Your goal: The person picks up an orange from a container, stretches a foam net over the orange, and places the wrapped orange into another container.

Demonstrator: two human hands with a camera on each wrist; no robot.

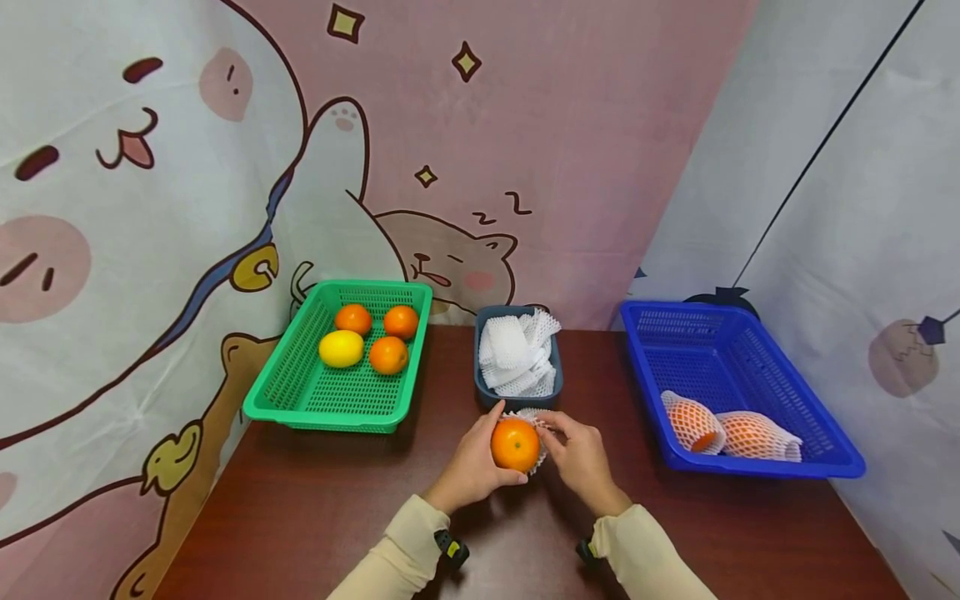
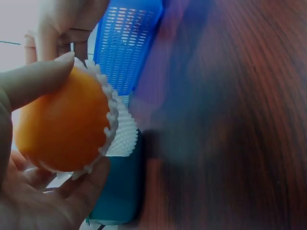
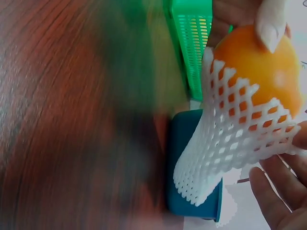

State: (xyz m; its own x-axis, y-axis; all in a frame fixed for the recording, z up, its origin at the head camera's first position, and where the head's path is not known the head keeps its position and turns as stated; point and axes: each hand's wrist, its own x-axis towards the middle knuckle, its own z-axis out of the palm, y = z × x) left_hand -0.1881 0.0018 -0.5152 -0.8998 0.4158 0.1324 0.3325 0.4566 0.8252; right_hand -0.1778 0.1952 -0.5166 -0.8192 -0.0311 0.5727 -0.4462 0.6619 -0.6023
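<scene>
While our left hand clamped its fingers round one orange, likely to steady it, our right hand pinched the rim of one foam net partway around it, at six o'clock from the slate-blue bin. At ten o'clock, the green basket held three oranges and one lemon; at two, the blue basket held two netted oranges. We couldn't count the bin's heaped nets.

2 letters, prob. "Z"s, on pink bkgd. cloth.
</scene>
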